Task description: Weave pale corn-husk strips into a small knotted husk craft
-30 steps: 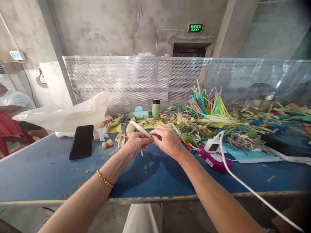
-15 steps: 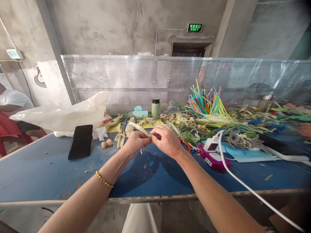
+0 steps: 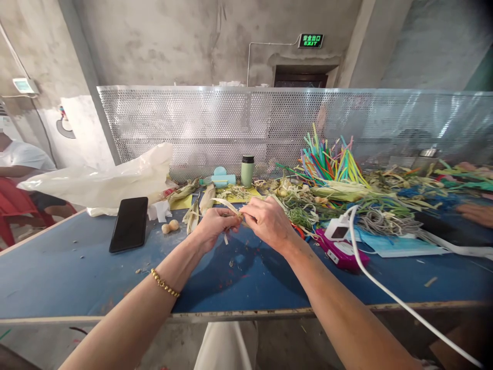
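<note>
Over the blue table, my left hand [image 3: 219,225] pinches a pale strip of corn husk [image 3: 228,205], whose upper end sticks out toward the back left and whose short tail hangs below the fingers. My right hand [image 3: 265,221] is closed against it, thumb and fingertips meeting the strip at the left fingertips. The fingers hide most of the middle of the strip. Dried husk pieces [image 3: 191,218] lie just beyond my left hand. Behind my right hand sit red-handled scissors [image 3: 298,231], partly covered.
A black phone [image 3: 129,224] and two joined wooden beads [image 3: 170,226] lie at left, by a plastic bag [image 3: 111,174]. At right are a purple box [image 3: 342,249], white cable [image 3: 379,285], blue mask [image 3: 393,241] and pipe cleaners [image 3: 327,159]. Another person's hand [image 3: 477,213] shows far right.
The husk strip's free end has dropped lower and straightened from its arc. Both hands stay together, with the right knuckles raised slightly. The other person's hand at far right has moved inward.
</note>
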`<state>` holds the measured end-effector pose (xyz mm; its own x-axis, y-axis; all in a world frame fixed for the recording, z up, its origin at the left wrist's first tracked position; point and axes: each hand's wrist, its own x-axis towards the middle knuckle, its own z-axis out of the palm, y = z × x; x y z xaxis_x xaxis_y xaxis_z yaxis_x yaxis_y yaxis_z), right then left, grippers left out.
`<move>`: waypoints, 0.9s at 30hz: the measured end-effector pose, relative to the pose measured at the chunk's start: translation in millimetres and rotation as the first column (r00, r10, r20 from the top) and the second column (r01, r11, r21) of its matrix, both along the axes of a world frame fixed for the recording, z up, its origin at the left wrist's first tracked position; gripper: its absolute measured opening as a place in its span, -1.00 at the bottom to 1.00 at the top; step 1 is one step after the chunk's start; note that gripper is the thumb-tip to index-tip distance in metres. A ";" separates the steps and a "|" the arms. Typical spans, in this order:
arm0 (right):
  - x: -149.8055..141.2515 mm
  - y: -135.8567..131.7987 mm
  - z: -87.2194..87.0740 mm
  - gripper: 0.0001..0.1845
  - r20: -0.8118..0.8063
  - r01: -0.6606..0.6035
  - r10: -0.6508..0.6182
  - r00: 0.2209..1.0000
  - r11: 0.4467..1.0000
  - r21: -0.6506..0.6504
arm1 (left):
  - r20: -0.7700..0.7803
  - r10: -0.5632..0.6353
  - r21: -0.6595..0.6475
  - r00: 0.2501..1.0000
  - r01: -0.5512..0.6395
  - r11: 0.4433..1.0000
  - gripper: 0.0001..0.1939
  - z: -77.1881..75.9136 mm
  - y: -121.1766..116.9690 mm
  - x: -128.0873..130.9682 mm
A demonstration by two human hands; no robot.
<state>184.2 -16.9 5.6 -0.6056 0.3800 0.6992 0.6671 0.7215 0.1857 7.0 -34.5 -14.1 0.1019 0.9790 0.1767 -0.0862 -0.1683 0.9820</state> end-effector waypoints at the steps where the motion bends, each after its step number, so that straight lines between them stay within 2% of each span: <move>1: 0.0 -0.3 0.2 -0.75 0.020 0.010 -0.010 1.000 1.000 0.006 | 0.019 -0.008 -0.014 1.000 0.008 1.000 -0.76 -0.1 0.0 0.0; 5: -1.8 -2.7 0.5 -0.71 0.078 0.038 -0.039 0.996 0.999 0.015 | 0.052 -0.035 -0.048 0.998 0.037 0.998 -0.75 0.2 0.4 -0.4; 12: -3.5 -6.9 -0.2 -0.73 0.087 0.042 -0.043 0.995 0.999 0.011 | 0.099 -0.012 -0.016 0.995 0.014 1.000 -0.77 -0.9 2.1 -1.4; 20: -3.4 -4.4 -3.8 -0.74 0.097 0.070 -0.071 0.993 0.997 0.011 | 0.238 -0.085 -0.103 0.968 0.113 0.988 -0.77 6.4 -3.7 0.3; 27: -2.9 -7.2 -3.2 -0.74 0.061 0.033 -0.036 0.997 0.998 0.048 | 0.268 -0.037 -0.097 0.963 0.065 0.993 -0.71 2.5 -0.8 0.1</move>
<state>181.2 -24.1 2.4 -0.6354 0.3691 0.6783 0.6777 0.6876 0.2607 7.1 -35.2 -11.6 0.1156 0.9881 0.1019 -0.3516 -0.0552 0.9345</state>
